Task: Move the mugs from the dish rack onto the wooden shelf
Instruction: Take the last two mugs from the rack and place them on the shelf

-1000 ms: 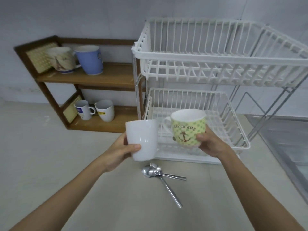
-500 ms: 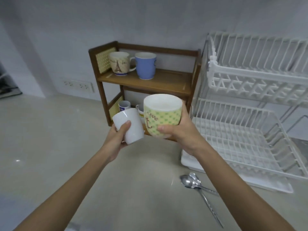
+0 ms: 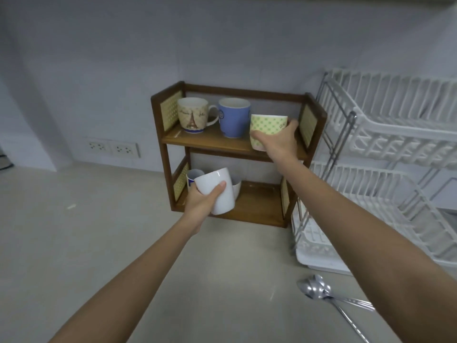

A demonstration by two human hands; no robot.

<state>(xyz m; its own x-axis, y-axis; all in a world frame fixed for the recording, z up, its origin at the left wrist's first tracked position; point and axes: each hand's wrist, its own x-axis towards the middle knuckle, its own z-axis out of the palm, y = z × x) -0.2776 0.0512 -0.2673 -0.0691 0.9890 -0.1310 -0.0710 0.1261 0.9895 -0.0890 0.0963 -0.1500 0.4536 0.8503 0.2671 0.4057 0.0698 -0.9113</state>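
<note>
My right hand (image 3: 279, 142) grips a green-checked mug (image 3: 265, 128) at the right end of the wooden shelf's (image 3: 210, 141) upper board, beside a blue mug (image 3: 233, 118) and a beige mug (image 3: 193, 115). Whether its base touches the board is hidden by my hand. My left hand (image 3: 204, 203) holds a plain white mug (image 3: 217, 190), tilted, in front of the lower board, where two small mugs (image 3: 194, 175) are partly hidden behind it. The white two-tier dish rack (image 3: 395, 149) stands to the right with no mugs visible in it.
Two metal spoons (image 3: 319, 290) lie on the pale counter near the rack's drip tray (image 3: 319, 258). Wall sockets (image 3: 112, 147) sit left of the shelf. The lower board's right half (image 3: 259, 204) is bare.
Both hands moved forward toward the shelf. The green mug rose to the upper board at the right end; the white mug reached the front of the lower board. My view turned left.
</note>
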